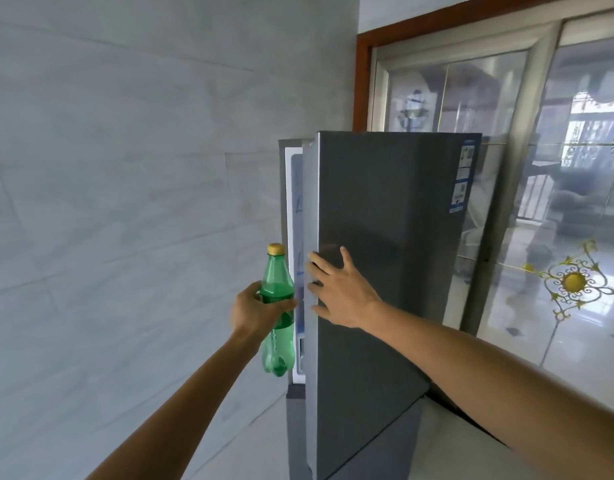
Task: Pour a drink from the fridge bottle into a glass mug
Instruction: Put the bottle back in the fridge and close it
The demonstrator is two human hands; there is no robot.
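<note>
Bottle [276, 271], green, hangs upright just left of the fridge door [385, 220], long axis near vertical, yellow cap [276, 248] up, base down. My left hand [255, 308] grips its middle, fingers curled round and hiding that part. My right hand [340, 296] lies flat and spread on the door's edge, holding nothing. The door hides all but a blurred white strip of the fridge inside [296, 209]

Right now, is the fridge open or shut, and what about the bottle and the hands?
fridge door, partly open.
green bottle, upright, yellow cap on.
left hand, grips the green bottle.
right hand, flat against the fridge door.
</note>
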